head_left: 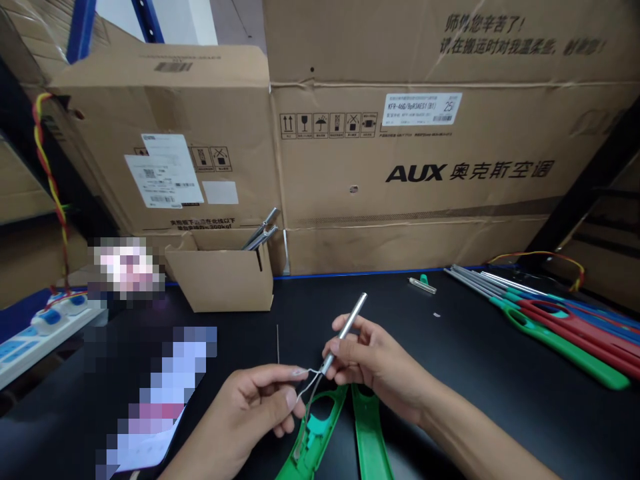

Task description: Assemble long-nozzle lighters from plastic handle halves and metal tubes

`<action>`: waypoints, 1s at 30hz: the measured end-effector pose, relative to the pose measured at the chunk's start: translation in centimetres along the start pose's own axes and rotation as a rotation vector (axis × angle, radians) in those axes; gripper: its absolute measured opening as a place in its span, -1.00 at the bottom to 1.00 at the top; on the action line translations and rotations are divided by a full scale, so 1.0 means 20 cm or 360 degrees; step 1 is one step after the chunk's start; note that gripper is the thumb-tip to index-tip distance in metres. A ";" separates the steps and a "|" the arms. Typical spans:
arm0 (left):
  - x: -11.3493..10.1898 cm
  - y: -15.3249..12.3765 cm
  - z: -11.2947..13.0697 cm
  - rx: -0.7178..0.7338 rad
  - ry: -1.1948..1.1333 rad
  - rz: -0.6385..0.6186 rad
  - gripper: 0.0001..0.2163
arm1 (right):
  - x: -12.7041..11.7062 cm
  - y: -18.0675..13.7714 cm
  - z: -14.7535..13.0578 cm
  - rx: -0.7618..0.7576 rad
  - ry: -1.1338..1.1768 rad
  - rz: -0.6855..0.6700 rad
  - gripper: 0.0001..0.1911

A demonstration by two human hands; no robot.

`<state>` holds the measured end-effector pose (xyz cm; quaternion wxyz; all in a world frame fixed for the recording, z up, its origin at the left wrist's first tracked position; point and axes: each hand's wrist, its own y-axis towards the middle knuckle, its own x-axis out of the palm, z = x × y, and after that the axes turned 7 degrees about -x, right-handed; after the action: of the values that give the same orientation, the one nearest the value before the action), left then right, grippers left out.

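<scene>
The lighter shells (pixel 370 433) are bright green, the metal tube (pixel 345 332) silver, the worktop (pixel 465 373) black, the cartons (pixel 400 160) brown with black print.

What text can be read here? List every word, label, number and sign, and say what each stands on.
"AUX 奥克斯空调": large cardboard carton, front.
"师傅您辛苦了!": same carton, upper part.
"请在搬运时对我温柔些,谢谢您!": below that line.
"KFR-46G/BpR3AES1 (B1)" and "25": white label.
Handling pictograms: signs on the carton, no legible words.
White labels on the left carton: barcodes and small print, too small to read.
</scene>
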<state>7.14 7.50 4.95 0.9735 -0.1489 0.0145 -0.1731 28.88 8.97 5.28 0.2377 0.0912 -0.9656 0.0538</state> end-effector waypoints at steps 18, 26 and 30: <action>-0.03 -0.03 -0.03 -0.0095 0.0145 -0.0171 -0.61 | 0.05 -0.09 0.02 -0.0087 -0.0032 -0.0252 -0.62; -0.04 -0.04 -0.01 -0.0140 0.0120 -0.0124 -0.69 | 0.04 -0.07 0.05 -0.0115 -0.0009 -0.0150 -0.61; -0.03 -0.03 -0.02 -0.0158 0.0096 -0.0117 -0.67 | 0.04 -0.07 0.06 -0.0109 0.0045 -0.0102 -0.58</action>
<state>6.30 7.15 4.77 0.9569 -0.1923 0.0468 -0.2123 27.90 7.40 4.73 0.2557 0.1131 -0.9600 0.0143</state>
